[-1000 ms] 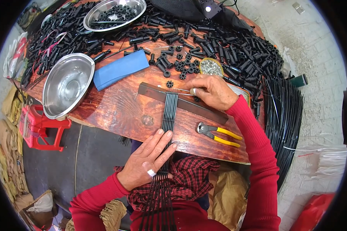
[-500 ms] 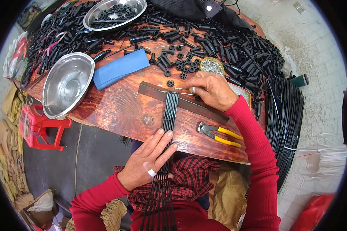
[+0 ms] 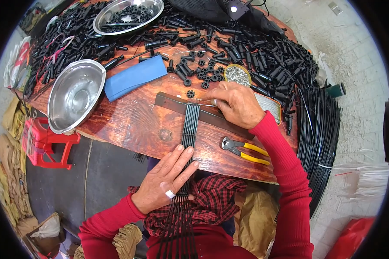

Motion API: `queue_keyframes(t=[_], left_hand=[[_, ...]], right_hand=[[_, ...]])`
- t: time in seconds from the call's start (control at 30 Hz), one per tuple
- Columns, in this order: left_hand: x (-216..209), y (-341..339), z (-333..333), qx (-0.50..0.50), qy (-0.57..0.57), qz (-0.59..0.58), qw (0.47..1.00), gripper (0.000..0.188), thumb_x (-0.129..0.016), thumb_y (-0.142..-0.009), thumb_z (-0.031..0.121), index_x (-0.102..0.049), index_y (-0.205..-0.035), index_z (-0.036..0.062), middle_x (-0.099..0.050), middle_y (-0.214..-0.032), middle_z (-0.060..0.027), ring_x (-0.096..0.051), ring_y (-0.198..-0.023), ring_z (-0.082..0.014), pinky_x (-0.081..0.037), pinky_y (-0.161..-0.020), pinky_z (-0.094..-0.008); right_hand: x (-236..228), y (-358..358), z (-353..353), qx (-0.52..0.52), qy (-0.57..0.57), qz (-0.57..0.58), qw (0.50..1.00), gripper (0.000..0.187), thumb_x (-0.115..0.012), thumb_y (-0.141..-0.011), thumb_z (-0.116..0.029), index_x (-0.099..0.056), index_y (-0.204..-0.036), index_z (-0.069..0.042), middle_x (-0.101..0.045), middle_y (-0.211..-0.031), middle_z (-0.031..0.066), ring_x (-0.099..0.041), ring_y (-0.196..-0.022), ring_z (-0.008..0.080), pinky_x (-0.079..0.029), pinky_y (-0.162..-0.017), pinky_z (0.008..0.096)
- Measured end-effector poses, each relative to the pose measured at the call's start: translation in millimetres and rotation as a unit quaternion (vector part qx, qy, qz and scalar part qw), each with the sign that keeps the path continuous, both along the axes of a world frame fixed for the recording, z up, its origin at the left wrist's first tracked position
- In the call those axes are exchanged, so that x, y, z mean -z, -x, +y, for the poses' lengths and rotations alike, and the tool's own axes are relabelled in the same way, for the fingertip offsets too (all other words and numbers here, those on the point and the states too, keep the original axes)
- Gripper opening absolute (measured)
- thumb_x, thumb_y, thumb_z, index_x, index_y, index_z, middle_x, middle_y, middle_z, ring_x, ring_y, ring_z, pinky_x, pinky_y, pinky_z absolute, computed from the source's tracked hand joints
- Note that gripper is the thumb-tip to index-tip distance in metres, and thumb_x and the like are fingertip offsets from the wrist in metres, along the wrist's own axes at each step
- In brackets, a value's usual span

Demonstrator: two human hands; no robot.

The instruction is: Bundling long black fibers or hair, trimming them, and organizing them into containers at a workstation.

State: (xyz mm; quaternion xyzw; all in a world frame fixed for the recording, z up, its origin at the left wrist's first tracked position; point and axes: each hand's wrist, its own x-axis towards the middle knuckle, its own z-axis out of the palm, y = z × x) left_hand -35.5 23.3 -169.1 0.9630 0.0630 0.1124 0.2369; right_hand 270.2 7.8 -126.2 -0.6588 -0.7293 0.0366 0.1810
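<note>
A flat row of thin black rods [image 3: 191, 123] runs from a dark bar [image 3: 222, 121] on the wooden table down over my lap. My left hand [image 3: 168, 175] lies flat across the rods near the table's front edge, fingers stretched out. A white wrap circles one of its fingers. Beyond the bar's middle, my right hand [image 3: 237, 101] pinches a thin silvery wire [image 3: 205, 105], which reaches left to the rods' far ends. Just past those ends rests a small black toothed ring [image 3: 190, 93]. End-cutting pliers [image 3: 246, 151] with yellow handles lie right of the rods.
Black tubular parts [image 3: 263, 60] cover the table's far side. A yellow-rimmed dish of small metal bits [image 3: 237, 75] and a tray [image 3: 269, 103] are by my right hand. Leftward are a blue folded sheet [image 3: 136, 77], a steel bowl [image 3: 75, 97] and a red stool [image 3: 52, 142].
My right hand has shifted very slightly left, with its fingers still pinched on the wire. My left hand and the rods have stayed in place.
</note>
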Motion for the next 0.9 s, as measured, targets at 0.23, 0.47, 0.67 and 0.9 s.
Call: queue_keyframes(t=[0.23,0.47,0.67,0.9], left_hand=[[-1.5,0.2,-0.3,0.0,0.016,0.0,1.0,0.079,-0.064,-0.086,0.051,-0.048,-0.148,0.0061,-0.036,-0.159,-0.0195,-0.032,-0.149,-0.0379,-0.034,-0.12,-0.0464],[2.0,-0.4,-0.4,-0.001,0.006,-0.002,1.0,0.082,-0.064,-0.085,0.057,-0.048,-0.148,0.0077,-0.036,-0.159,-0.0193,-0.032,-0.148,-0.0388,-0.035,-0.119,-0.0479],[4.0,0.2,-0.5,-0.004,-0.003,-0.004,1.0,0.083,-0.064,-0.084,0.061,-0.049,-0.148,0.0096,-0.037,-0.158,-0.0191,-0.033,-0.148,-0.0397,-0.036,-0.118,-0.0493],[0.1,-1.4,-1.4,-0.004,0.024,-0.009,1.0,0.081,-0.065,-0.085,0.054,-0.047,-0.148,0.0069,-0.036,-0.159,-0.019,-0.032,-0.149,-0.0377,-0.033,-0.12,-0.0465]], right_hand=[[4.6,0.7,3.0,-0.002,0.007,0.035,0.999,0.023,-0.065,-0.083,-0.002,-0.072,-0.104,-0.008,-0.066,-0.091,0.011,-0.065,-0.09,0.0328,-0.052,-0.077,0.0425],[1.6,2.6,3.1,-0.015,-0.023,0.011,1.0,0.018,-0.066,-0.083,-0.003,-0.071,-0.099,-0.007,-0.065,-0.089,0.0118,-0.064,-0.088,0.0341,-0.052,-0.077,0.0431],[-0.3,6.4,4.5,0.001,-0.005,0.003,1.0,0.016,-0.065,-0.083,-0.003,-0.07,-0.098,-0.007,-0.065,-0.088,0.0121,-0.064,-0.088,0.0343,-0.051,-0.077,0.044],[2.3,2.8,3.2,0.004,0.015,0.042,0.999,0.015,-0.064,-0.087,-0.004,-0.07,-0.1,-0.006,-0.065,-0.092,0.012,-0.064,-0.091,0.0341,-0.051,-0.08,0.0431]])
